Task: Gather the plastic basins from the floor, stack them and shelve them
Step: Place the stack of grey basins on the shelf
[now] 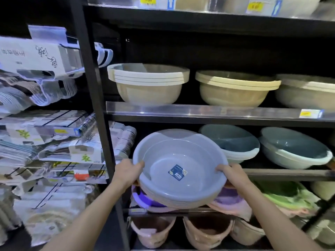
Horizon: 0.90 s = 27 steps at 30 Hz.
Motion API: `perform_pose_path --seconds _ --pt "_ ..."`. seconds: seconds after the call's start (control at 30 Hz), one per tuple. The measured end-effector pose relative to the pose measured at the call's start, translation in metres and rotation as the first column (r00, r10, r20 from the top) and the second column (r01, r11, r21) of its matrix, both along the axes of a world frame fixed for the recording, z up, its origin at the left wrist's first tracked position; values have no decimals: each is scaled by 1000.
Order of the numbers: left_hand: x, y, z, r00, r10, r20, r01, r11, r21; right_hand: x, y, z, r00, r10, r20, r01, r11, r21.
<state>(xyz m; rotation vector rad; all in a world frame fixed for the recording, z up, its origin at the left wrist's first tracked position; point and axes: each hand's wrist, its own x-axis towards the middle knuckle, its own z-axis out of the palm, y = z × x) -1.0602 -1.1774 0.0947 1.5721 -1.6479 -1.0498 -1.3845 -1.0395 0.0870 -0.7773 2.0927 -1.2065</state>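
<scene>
A stack of several grey-blue plastic basins, with a dark label on the inside of the top one, is tilted toward me in front of the second shelf from the bottom area. My left hand grips the stack's left rim, thumb over the edge. My right hand grips the right rim the same way. The far rim of the stack reaches into the shelf opening at its left end.
Stacks of teal basins sit on the same shelf to the right. Beige basin stacks fill the shelf above. Purple and pink basins and pink buckets lie below. A black upright post separates hanging packaged goods on the left.
</scene>
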Motion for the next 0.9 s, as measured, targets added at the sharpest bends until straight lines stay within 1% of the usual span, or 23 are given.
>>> perform_pose_path --seconds 0.1,0.17,0.3,0.37,0.47,0.53,0.67,0.8,0.9 --pt "-7 -27 -3 999 -3 -34 4 999 43 -11 -32 -2 1000 16 12 -15 999 -28" --pt "-11 -47 -6 999 17 -27 -15 999 50 -16 -54 -2 1000 24 9 -24 999 -32" --pt "-13 -85 -17 998 64 25 -63 998 -19 -20 -92 -12 999 39 -1 -39 998 -40" --pt "-13 -102 -24 999 44 -27 -45 999 -24 -19 -108 -15 999 45 20 -43 997 -71" --pt "-11 -126 -39 984 -19 -180 16 1000 -15 -16 -130 -16 996 53 72 -43 990 -134" --pt "-9 -138 -50 970 -53 -238 54 999 -1 -13 -140 -20 995 47 88 -33 988 -154" --pt "-12 -157 -59 958 -103 -268 97 995 -35 -12 -157 -33 989 54 140 -26 980 -197" --pt "-20 -176 -58 950 -87 -300 82 996 -30 -17 -176 -38 985 10 175 27 978 -209" --pt "-29 -189 -61 946 -41 -322 40 999 -10 -27 -192 -44 979 3 206 42 976 -211"
